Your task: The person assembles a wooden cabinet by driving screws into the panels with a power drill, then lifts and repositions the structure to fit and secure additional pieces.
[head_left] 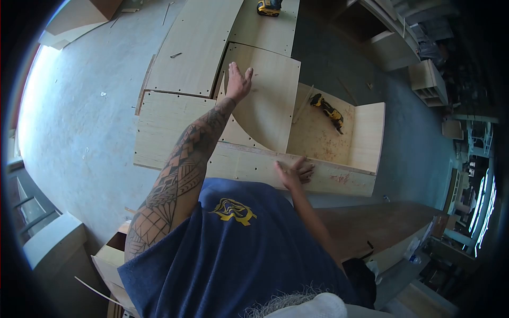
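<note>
My left hand [239, 84] reaches forward over a wooden cabinet. Its fingers are stretched out, close to the edge of a pale plywood panel [268, 87] with a curved cutout beside it. My right hand [294, 174] lies with fingers spread on the near side board [339, 177] of the cabinet, touching its top edge. Neither hand holds a thing. To the right, inside an open compartment [313, 140], rests a yellow and black power tool [328, 112] among wood dust.
A yellow and black cordless tool [269, 8] stands on the far panel. A small metal piece [176, 55] lies on the left panel [193, 45]. Cabinet carcasses [427, 82] stand at right, and a brown board [382, 225] lies behind my right arm. Wood scraps dot the concrete floor [87, 106].
</note>
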`<state>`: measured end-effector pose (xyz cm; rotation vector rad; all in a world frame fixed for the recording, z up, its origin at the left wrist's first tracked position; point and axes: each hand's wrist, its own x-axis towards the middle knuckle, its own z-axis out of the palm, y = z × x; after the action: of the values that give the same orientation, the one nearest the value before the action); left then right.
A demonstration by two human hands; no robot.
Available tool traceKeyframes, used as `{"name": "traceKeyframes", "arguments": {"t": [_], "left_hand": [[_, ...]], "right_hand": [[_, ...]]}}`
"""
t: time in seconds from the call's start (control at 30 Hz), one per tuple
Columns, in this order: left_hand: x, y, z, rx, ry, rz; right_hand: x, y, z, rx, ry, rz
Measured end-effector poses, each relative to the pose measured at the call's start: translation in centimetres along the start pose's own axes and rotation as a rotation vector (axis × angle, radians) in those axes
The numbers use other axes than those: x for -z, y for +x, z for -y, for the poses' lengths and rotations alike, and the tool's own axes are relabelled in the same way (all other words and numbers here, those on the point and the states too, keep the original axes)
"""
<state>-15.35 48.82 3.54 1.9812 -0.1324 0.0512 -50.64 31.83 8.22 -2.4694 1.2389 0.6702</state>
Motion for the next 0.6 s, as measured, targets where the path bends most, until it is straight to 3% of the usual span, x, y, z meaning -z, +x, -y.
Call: {"name": "traceKeyframes", "arguments": {"t": [0.1, 0.17, 0.6], "left_hand": [[0.7, 2.8, 0.8, 0.077, 0.003, -0.083], [1.4, 4.3, 0.7, 0.249, -0.049, 0.001], [0.1, 7.8, 1.4, 0.353, -0.008, -0.034]], "right_hand": [[0.4, 0.1, 0.2, -0.001, -0.031, 0.052], [0.7, -0.3, 0.6, -0.005, -0.003, 0.061], [0.7, -0.4, 0.7, -0.004, -0.009, 0.083]]}}
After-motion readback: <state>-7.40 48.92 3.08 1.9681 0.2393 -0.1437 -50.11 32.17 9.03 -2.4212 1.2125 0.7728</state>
